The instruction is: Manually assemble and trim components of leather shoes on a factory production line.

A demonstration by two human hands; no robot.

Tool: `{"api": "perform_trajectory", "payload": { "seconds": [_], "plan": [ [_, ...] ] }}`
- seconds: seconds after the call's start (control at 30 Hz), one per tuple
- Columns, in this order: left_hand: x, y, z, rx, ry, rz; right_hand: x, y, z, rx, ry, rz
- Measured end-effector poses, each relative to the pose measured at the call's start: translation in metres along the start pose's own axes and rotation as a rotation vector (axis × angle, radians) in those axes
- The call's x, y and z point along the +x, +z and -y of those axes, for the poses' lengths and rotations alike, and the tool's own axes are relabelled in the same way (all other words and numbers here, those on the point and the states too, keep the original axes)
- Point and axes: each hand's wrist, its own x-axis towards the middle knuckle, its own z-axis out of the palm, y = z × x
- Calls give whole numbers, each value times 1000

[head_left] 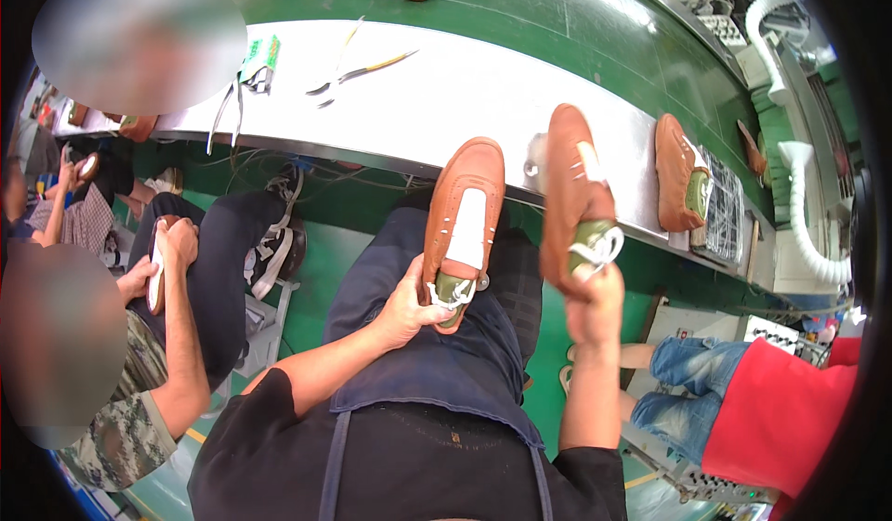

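My left hand (pixel 405 309) is closed around the heel end of a brown shoe (pixel 447 207) with a white tongue strip, green lining and white lace. The shoe is held over my lap, toe pointing away from me. To its right, my right hand (pixel 596 303) grips a second brown shoe (pixel 567 182) of the same kind by its heel. This one is raised in front of the bench edge and turned partly on its side, its green lining and white lace facing right. The two shoes are apart. Part of my right hand's fingers are hidden behind the heel.
A long white bench (pixel 465 84) runs across in front of me. Pliers (pixel 358 73) and a green-and-white packet (pixel 260 61) lie on it. Another brown shoe (pixel 678 172) stands at its right beside a plastic-wrapped bundle (pixel 724 207). Co-workers sit at left; a red-shirted person (pixel 780 419) is at right.
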Motion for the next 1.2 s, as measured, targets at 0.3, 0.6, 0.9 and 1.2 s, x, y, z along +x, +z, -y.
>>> {"api": "perform_trajectory", "payload": {
  "seconds": [0.3, 0.6, 0.9, 1.2],
  "plan": [
    [-5, -4, -1, -43, 40, 39, 127, -15, 88, -1615, -326, -427],
    [-6, -9, 3, -45, -24, 101, 164, 187, 52, -1455, -867, 524],
    [-10, -5, -4, -73, -76, 165, 218, 297, -42, -1695, -733, 780],
    [-1, -12, 13, -27, -64, 212, 212, 280, -38, -1624, -825, 571]
  ]
}}
